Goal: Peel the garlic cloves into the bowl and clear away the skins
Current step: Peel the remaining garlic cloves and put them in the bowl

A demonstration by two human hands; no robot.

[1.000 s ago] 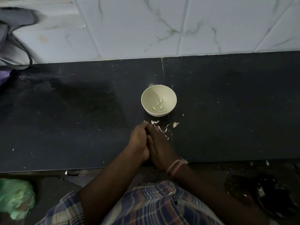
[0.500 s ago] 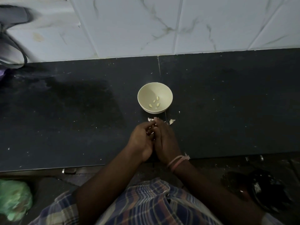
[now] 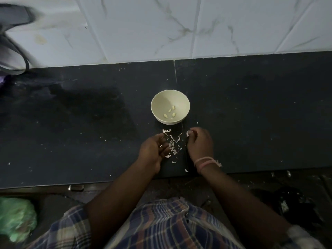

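Observation:
A cream bowl stands on the black counter with several peeled garlic cloves in its bottom. Just in front of it lies a scatter of pale garlic skins. My left hand rests on the counter to the left of the skins. Its fingers curl toward the palm and touch the flakes, and whether they hold anything is hidden. My right hand sits to the right of the skins, fingers curled, pinching a small white garlic piece at its fingertips.
A white marbled tile wall rises behind the counter. The counter's front edge runs just below my wrists. A green plastic bag lies low at the left, a dark object on the floor at the right. Grey cloth hangs at the far left.
My hands were pressed together in front of the bowl; now they have pulled apart, and many more skin flakes lie exposed on the counter between them.

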